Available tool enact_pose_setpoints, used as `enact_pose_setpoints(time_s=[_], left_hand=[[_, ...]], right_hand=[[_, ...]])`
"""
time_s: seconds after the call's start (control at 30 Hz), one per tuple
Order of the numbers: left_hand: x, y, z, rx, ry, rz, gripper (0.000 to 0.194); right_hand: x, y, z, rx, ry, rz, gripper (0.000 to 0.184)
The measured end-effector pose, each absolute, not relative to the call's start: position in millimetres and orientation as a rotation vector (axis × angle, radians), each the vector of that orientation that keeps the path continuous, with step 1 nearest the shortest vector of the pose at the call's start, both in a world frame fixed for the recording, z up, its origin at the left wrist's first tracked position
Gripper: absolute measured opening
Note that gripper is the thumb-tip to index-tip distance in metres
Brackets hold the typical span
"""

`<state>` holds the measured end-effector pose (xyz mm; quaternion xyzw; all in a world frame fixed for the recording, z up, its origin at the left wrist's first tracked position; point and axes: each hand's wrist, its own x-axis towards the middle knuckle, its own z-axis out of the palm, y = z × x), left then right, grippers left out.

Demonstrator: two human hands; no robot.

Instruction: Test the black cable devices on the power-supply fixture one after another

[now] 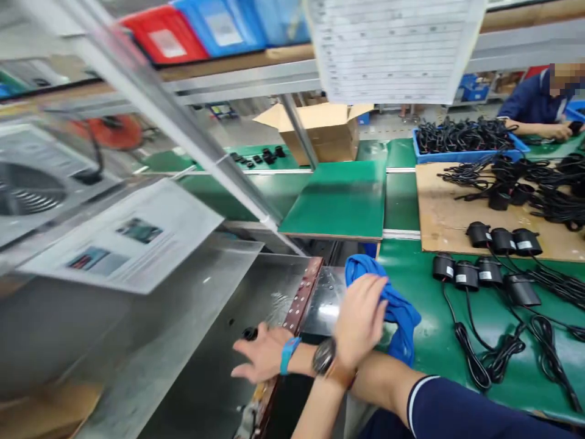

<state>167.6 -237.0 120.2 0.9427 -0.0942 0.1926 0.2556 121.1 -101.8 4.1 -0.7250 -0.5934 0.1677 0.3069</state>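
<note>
My forearms cross, the right one passing beneath the left. My left hand [361, 314], with a dark watch on its wrist, is closed on a bunched blue cloth [400, 317] at the green table's near edge. Over the grey metal surface to the left, my right hand [265, 355] has its fingers spread; a blue band circles that wrist. A small round black part [250, 333] shows right by its far fingers; whether they touch cannot be made out. Between the hands runs a brown strip with metal studs [301, 299].
Black cylindrical housings with coiled cables [479, 271] lie right, some on cardboard [429, 225]. Behind them stands a blue bin of cables [470, 157]; a co-worker [525, 100] sits beyond. A slanted metal post [214, 152], instruction sheet [132, 235] and open carton [331, 137] are ahead.
</note>
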Motion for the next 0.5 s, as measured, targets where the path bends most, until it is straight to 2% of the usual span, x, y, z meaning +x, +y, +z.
enact_pose_setpoints(time_s=[0.13,0.27,0.4,0.5], left_hand=[[293.5,-304.8,97.4,2.664,-0.952,0.176,0.057],[341.8,-341.8,66.8,2.776,-1.454,0.21,0.034],[346.8,-339.2,54.8,2.868,-1.518,0.3,0.031],[342.3,-328.4,53.5,2.989,-1.43,0.216,0.028]], right_hand=[[129.2,-93.6,-2.0,-1.821,-1.479,0.574,0.065],[132.9,-91.3,-5.7,-1.801,-1.407,0.657,0.067],[129.9,-105.3,3.8,-1.848,-1.276,0.56,0.058],[128.3,-120.1,17.7,-1.89,-1.158,0.432,0.069]])
